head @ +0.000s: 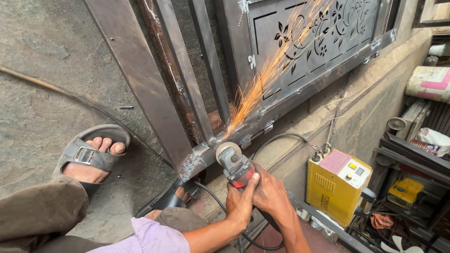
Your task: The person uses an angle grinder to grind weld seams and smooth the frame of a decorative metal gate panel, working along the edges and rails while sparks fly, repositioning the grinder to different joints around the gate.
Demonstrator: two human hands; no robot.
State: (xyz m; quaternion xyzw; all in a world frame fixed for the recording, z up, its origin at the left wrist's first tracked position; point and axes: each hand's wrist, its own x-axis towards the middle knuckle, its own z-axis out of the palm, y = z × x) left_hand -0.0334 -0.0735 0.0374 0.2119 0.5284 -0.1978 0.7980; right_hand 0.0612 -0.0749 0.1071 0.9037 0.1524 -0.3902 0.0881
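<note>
**Angle grinder throwing sparks at the corner of a steel gate frame**

Both hands are wrapped tightly round the angle grinder: the left hand grips the red body with its thumb up along the side, and the right hand is closed round the rear handle just beside it. The grinder's disc meets the lower rail of the steel gate frame, near the welded corner, and orange sparks fan up across the floral cut-out panel. A sandalled foot rests on the concrete floor beside the frame. A yellow welding machine stands below the ledge's edge.
</note>
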